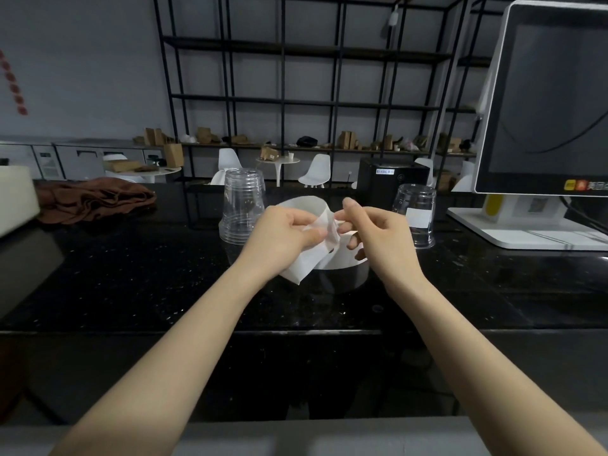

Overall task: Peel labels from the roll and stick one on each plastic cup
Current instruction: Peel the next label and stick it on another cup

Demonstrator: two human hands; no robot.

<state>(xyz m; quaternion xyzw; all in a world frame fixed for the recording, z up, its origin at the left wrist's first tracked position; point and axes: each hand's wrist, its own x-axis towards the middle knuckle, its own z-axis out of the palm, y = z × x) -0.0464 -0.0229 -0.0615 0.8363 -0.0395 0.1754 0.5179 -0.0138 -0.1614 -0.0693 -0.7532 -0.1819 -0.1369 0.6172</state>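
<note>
Progress: one labelled cup (415,222) stands upside down toward the right end of the counter (131,278), with a white label (418,217) on its side. Judged complete.
Outstanding: a stack of cups (243,205), nested and upside down, stands near the counter's far edge, left of centre. No label shows on it. The number of cups cannot be told.
Step in hand: judged to be freeing the next label from its backing.
Roll (343,260): lies mid-counter, just under the hands. The label strip (306,205) loops up from it to the fingers.
Left hand (286,232): thumb and fingers are clamped on the strip, and its loose end hangs toward the near edge.
Right hand (378,232): fingers curled, thumb lifted apart from the forefinger, fingertips at the strip's edge. Whether a label corner is gripped cannot be told.
Also present: brown cloth (95,199) at the far left, till screen (552,103) at the right end.
</note>
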